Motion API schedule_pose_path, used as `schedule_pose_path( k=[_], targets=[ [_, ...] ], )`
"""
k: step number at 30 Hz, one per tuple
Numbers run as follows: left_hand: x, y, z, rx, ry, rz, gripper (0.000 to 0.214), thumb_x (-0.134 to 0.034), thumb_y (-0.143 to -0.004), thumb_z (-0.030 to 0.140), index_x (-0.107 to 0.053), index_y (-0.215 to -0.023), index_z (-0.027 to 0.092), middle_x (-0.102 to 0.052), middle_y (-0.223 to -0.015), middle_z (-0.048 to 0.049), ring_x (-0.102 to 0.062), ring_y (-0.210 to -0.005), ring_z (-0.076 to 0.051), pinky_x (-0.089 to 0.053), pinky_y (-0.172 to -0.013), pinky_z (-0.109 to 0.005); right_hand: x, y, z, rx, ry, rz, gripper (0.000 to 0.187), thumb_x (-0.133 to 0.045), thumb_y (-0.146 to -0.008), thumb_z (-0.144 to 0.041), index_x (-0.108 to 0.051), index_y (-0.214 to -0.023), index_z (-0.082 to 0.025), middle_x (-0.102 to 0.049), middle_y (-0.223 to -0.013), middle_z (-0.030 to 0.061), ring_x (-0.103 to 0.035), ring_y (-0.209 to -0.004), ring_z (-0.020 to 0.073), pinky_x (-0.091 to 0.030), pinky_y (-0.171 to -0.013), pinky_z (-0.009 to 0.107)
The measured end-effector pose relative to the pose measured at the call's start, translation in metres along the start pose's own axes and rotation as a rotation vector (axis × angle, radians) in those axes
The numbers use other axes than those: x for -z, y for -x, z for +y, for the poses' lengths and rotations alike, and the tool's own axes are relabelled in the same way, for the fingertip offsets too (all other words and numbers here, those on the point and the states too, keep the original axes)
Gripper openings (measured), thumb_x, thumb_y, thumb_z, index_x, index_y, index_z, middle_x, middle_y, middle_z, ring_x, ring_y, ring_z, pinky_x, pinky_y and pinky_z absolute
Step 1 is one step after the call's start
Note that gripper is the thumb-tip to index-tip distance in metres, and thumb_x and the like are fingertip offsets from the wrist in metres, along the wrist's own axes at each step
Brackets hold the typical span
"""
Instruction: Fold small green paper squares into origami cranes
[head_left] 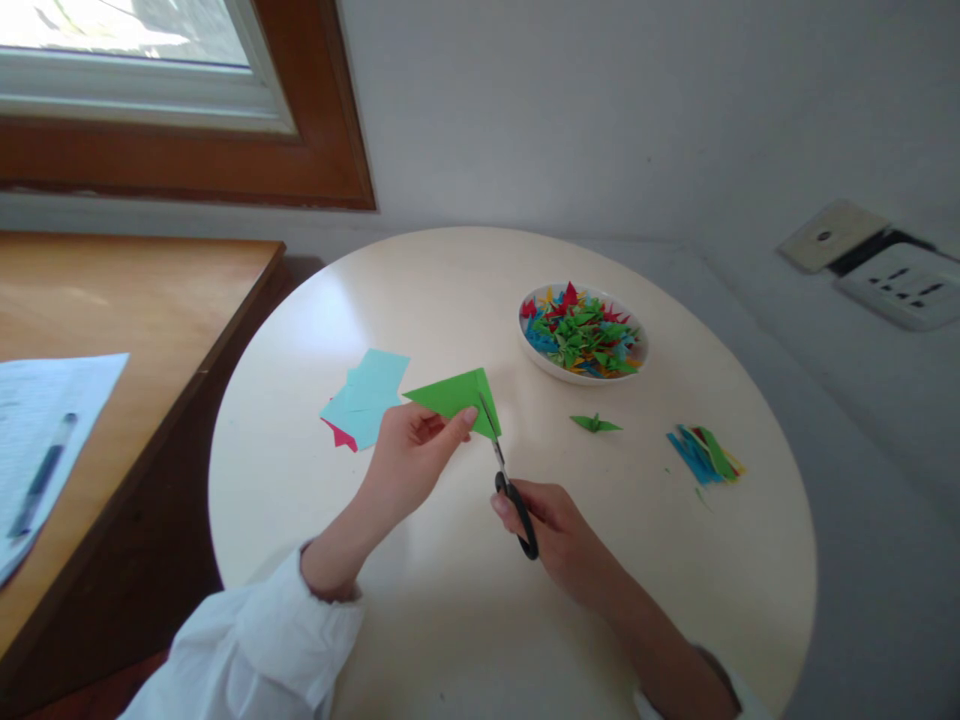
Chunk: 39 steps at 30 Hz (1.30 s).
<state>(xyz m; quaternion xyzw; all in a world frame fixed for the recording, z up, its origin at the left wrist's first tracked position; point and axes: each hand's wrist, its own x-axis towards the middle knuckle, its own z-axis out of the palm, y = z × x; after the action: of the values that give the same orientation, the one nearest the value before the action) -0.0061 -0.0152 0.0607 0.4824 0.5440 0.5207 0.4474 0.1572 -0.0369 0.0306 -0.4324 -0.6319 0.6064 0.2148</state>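
My left hand (pixel 420 445) pinches a green sheet of paper (pixel 450 392), folded into a triangular shape, between thumb and fingers. In my right hand (pixel 551 515) is a pair of scissors (pixel 525 520) with black handles. Their blades reach up to the right part of the green paper and lie across it near its edge. To the right rests a small folded green paper crane (pixel 595 424). Behind it stands a white oval bowl (pixel 581 378) heaped with small folded paper pieces in red, green, blue and yellow.
Light blue paper sheets (pixel 371 395) lie left of my hands, with a red sheet (pixel 341 437) under them. Coloured paper strips (pixel 705 455) are piled at the right. A wooden desk (pixel 187 290) holds written paper (pixel 75 385) and a pen (pixel 41 480). A wall socket (pixel 907 285) is at right.
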Motion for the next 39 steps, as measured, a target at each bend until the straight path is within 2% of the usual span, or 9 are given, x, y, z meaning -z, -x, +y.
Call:
schedule_pose_path(
  k=[11,24,39],
  targets=[
    [0.0004,0.0001,0.0004,0.014,0.005,-0.011,0.02,-0.064,-0.068,0.031,-0.064,-0.058,0.013,-0.067,-0.063,-0.0042,-0.06,-0.059,-0.015,-0.049,-0.055,-0.024,-0.0015,-0.0003,0.0004,-0.013,-0.013,0.01,0.04,-0.044,-0.083,-0.047,-0.031,-0.058,-0.019,-0.026,-0.056,-0.0053,-0.023,-0.052,0.0077,-0.019,-0.047,0.025],
    [-0.0001,0.0009,-0.0026,0.066,-0.044,-0.037,0.022,-0.062,-0.068,0.031,-0.063,-0.056,0.012,-0.064,-0.057,-0.0046,-0.057,-0.056,-0.014,-0.044,-0.051,-0.024,-0.0023,-0.0012,0.0043,-0.008,-0.044,0.029,0.043,-0.045,-0.08,-0.054,-0.032,-0.058,-0.019,-0.026,-0.056,-0.0051,-0.023,-0.053,0.0079,-0.018,-0.047,0.025],
    [-0.0002,0.0014,0.0002,0.059,-0.049,-0.043,0.023,-0.063,-0.068,0.033,-0.063,-0.055,0.013,-0.064,-0.056,-0.0043,-0.057,-0.055,-0.015,-0.042,-0.047,-0.023,-0.0025,0.0003,0.0015,-0.005,-0.034,0.035,0.043,-0.043,-0.082,-0.052,-0.031,-0.057,-0.019,-0.026,-0.055,-0.005,-0.024,-0.052,0.0076,-0.019,-0.047,0.025]
  ],
)
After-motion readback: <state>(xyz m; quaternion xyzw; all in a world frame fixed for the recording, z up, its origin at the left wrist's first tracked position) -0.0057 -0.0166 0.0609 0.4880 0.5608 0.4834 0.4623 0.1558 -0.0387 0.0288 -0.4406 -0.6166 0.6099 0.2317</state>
